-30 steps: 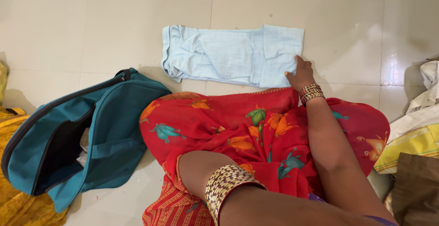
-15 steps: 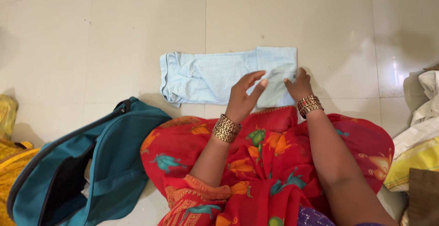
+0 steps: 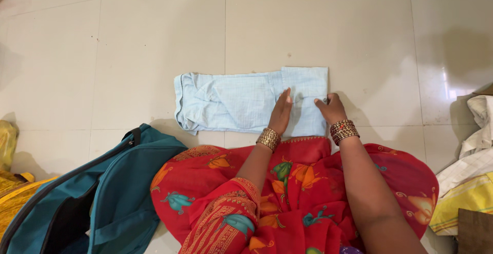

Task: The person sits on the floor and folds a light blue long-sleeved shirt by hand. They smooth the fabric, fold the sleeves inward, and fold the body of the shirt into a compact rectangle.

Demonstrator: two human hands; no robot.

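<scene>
A folded light-blue shirt (image 3: 231, 102) lies flat on the white tiled floor (image 3: 154, 38) in front of my lap. My left hand (image 3: 281, 111) rests flat on it, fingers together, near its right third. At the shirt's right edge my right hand (image 3: 328, 109) pinches the cloth with fingers curled. Both wrists wear gold bangles. My red patterned sari (image 3: 308, 192) covers my lap below the shirt.
A teal zip bag (image 3: 102, 197) lies open at lower left, beside yellow cloth (image 3: 13, 197). A pile of white and yellow folded clothes (image 3: 470, 177) sits at the right edge.
My left hand came up from my lap, reached the shirt and now presses flat on it. The right hand stayed at the shirt's right edge. The view shifted down.
</scene>
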